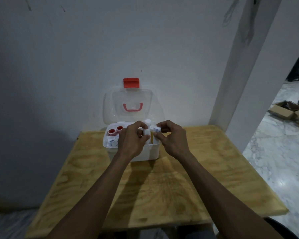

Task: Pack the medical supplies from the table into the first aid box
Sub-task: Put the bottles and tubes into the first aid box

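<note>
Fingers of the left hand curl round a small white plastic bottle while the right hand pinches a small white labelled roll — both over the open white plastic first aid box on the plywood table, apparently mid-placement — next they need lowering into free space inside.

Left hand covering middle of first aid box; contents beneath not showing. Label print on small bottle blurring, unreadable. Table near corners running past bottom edge.
</note>
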The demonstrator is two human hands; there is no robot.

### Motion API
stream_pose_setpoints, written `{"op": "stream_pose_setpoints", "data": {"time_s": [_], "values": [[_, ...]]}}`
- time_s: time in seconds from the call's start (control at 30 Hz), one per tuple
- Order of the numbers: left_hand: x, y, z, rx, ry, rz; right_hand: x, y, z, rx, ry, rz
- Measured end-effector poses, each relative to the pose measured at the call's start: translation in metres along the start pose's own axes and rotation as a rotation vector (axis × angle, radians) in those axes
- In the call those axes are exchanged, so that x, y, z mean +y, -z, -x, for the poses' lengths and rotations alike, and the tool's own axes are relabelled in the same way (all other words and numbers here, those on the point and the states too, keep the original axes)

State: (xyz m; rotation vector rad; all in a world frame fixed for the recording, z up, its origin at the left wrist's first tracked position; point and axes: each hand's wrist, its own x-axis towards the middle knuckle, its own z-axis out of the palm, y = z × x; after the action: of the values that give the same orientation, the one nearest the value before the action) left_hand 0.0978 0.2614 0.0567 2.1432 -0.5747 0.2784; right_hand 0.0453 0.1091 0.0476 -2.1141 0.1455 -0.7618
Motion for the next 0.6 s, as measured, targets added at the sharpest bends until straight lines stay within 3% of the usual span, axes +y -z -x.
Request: {"op": "stream_pose_setpoints", "data": {"time_s": [0.4,0.6], "values": [[-0.009,-0.002,-0.009,-0.159,0.018,-0.160,-0.001,0.002,-0.001,-0.135,-0.085,0.143],[-0.011,-0.001,-0.010,-0.146,0.010,-0.150,-0.003,0.003,0.000,-0.142,-0.106,0.187]]}}
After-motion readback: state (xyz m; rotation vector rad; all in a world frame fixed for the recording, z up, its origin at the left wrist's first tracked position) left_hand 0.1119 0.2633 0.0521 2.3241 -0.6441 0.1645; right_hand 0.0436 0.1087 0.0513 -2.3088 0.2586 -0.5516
